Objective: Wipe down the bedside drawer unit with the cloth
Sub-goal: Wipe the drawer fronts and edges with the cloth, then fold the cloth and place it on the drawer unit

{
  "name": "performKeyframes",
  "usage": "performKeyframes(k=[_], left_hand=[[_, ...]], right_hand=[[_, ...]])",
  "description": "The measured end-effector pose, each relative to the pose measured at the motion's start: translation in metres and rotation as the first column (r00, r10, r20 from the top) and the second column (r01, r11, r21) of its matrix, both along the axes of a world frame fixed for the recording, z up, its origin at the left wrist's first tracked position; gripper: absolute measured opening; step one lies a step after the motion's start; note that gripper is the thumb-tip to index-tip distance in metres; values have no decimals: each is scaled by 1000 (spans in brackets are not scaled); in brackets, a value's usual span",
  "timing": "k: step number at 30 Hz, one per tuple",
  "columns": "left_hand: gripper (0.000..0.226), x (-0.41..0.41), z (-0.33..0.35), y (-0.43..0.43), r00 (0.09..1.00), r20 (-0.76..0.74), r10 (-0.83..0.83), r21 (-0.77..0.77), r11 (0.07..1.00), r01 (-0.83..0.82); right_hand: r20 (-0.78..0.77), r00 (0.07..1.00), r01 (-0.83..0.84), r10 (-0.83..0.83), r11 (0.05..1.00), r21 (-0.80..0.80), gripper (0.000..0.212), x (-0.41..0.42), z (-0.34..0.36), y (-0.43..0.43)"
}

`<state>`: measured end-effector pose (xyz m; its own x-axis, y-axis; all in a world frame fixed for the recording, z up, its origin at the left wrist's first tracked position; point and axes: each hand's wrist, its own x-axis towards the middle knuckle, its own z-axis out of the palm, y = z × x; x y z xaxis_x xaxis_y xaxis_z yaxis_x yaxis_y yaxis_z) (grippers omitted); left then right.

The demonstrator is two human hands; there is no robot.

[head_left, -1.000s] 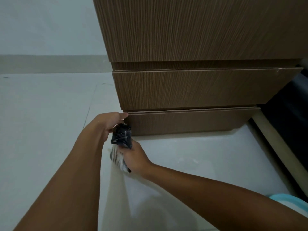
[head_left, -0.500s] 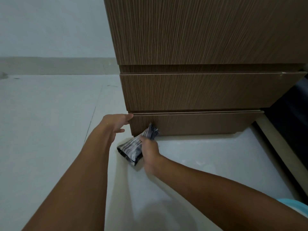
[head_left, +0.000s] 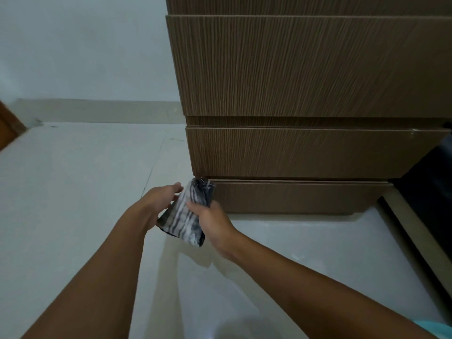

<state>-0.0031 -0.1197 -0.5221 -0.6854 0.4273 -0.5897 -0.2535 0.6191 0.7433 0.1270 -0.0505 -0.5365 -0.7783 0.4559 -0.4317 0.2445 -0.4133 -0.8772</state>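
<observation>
1. The cloth [head_left: 188, 211], a folded wad striped grey and white, sits at about 7 o'clock from the centre of the view. Its top end is at the lower left corner of the drawer unit [head_left: 305, 69], where the bottom drawer [head_left: 293, 196] tucks under the one above; whether it touches the wood I cannot tell.
2. The right hand [head_left: 210, 218] grips the cloth on its 3 o'clock side with fingers curled round it. The left hand [head_left: 161, 199] lies at its 9 o'clock side with fingers fairly straight against the edge, clasping nothing.
3. Held as a wad between the two hands, only the cloth's narrow tip would likely meet the wood, so a pass could leave unwiped bands.
4. The bottom drawer sits back under an overhang. That ledge is easy to skip, and knuckles may knock it.
5. The cloth's lower end hangs toward the floor [head_left: 73, 179] at 6 o'clock. If it drags there, it could pick up grit and smear it on the fronts.
6. A dark thing [head_left: 430, 182] stands close at 3 o'clock and may cramp the far end of a stroke.
</observation>
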Motion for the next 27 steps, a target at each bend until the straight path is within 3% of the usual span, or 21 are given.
performKeyframes(k=[7,11,15,21,27], left_hand=[[47,23,23,-13,963,258,-82,203,979,29],[29,42,48,-21,947,306,-98,317,948,-5],[28,55,83,-24,962,217,-168,375,924,76],[35,56,160,-28,974,2,-226,462,864,200],[35,56,253,-38,973,-173,-155,572,788,228]], right_hand=[[-33,999,9,-8,999,41,27,29,39,23],[1,1000,-26,26,994,109,30,55,70,36],[-63,987,-133,147,973,191,17,79,114,43],[-77,956,-233,284,890,391,16,105,193,44],[-176,947,-127,269,816,563,25,112,278,49]])
